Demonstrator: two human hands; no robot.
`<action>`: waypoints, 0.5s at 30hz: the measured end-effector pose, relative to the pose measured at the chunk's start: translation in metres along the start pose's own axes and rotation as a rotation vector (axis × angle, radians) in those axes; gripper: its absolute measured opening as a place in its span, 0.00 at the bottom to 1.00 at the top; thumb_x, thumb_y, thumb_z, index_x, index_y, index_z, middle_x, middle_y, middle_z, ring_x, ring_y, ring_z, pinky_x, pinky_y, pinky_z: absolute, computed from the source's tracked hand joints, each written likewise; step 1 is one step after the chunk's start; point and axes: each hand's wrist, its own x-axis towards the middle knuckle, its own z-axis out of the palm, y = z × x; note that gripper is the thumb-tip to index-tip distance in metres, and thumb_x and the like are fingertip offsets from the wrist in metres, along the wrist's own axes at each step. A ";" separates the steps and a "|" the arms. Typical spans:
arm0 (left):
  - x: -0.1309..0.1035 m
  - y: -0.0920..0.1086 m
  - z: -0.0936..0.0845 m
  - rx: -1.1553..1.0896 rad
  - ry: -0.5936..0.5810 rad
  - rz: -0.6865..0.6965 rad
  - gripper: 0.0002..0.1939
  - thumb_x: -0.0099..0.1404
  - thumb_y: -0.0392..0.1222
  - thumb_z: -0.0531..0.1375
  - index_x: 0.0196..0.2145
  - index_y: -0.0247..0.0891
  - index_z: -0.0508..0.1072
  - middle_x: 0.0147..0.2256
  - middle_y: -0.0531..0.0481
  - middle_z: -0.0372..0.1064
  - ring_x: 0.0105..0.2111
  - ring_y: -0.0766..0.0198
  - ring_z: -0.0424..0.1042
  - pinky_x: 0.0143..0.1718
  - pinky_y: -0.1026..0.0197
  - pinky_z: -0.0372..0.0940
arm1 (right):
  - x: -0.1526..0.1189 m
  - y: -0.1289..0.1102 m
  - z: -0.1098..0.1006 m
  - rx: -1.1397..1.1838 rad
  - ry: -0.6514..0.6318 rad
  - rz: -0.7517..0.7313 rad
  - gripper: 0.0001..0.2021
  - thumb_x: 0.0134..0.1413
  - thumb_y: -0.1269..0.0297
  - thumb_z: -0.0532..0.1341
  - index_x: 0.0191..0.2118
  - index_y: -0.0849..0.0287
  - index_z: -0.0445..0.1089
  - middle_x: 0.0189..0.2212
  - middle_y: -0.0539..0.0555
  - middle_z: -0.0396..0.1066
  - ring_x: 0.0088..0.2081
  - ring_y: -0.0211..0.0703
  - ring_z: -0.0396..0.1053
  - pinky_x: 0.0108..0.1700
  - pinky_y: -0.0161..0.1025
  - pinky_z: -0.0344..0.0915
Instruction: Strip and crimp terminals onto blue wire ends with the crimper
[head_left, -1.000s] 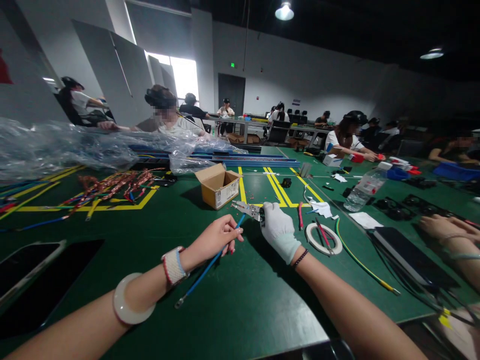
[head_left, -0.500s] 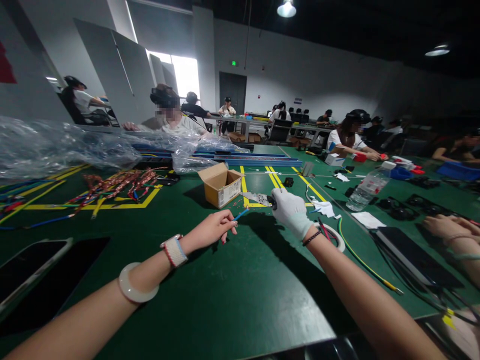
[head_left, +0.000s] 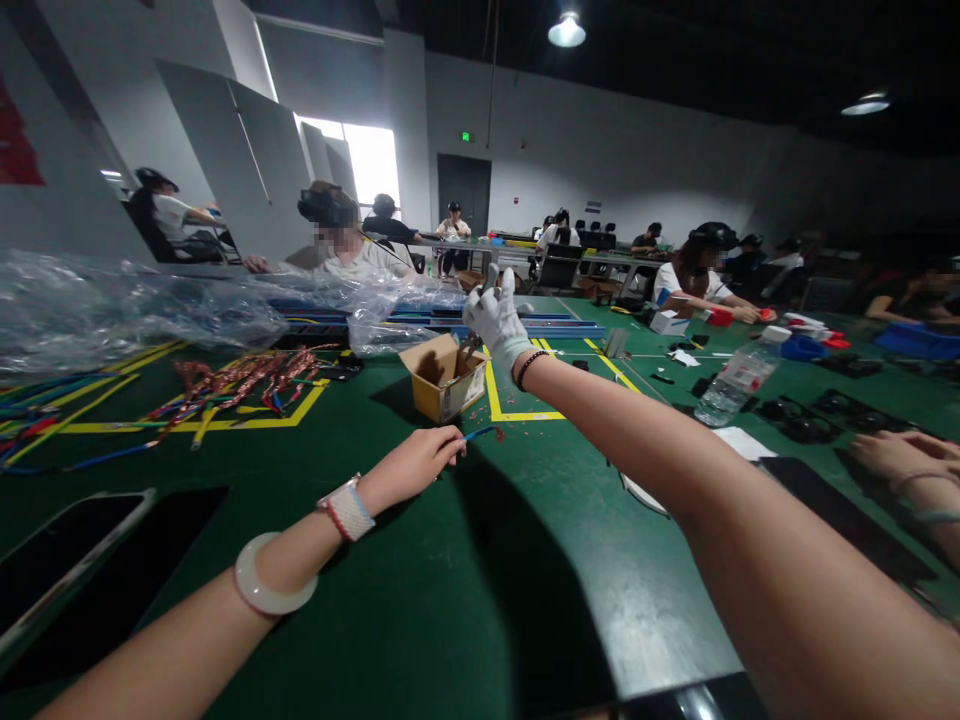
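The right hand (head_left: 495,312), in a white glove, was low on the table a moment ago, close to the left hand, with the metal tool at the tip of the blue wire. Now the right arm is stretched far forward, and the gloved hand is up over the open cardboard box (head_left: 445,375). Its fingers are spread out, and the tool (head_left: 472,345) hangs just under the hand, over the box opening. It is hard to tell if the hand has a tight grip on the tool or is letting it go. It looks like the hand has pulled away from the wire and gone to the box, so the cutting part seems done for this end. The left hand (head_left: 415,463) stayed low and near the body. It is closed, pinching the blue wire (head_left: 478,434) between its fingertips. Only a short bit of the wire shows, sticking out to the right of the left hand; the rest is hidden. Tiny red bits (head_left: 517,432) lie on the green table (head_left: 480,600) just past the wire tip. A clear water bottle (head_left: 735,380) stands well to the right of both hands.
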 end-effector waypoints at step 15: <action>-0.011 0.013 -0.010 0.433 -0.054 0.115 0.16 0.69 0.45 0.52 0.38 0.36 0.77 0.37 0.45 0.68 0.35 0.60 0.70 0.35 0.63 0.62 | -0.186 0.028 0.024 0.621 -0.538 0.428 0.16 0.53 0.51 0.58 0.42 0.57 0.63 0.34 0.54 0.70 0.35 0.43 0.68 0.34 0.35 0.58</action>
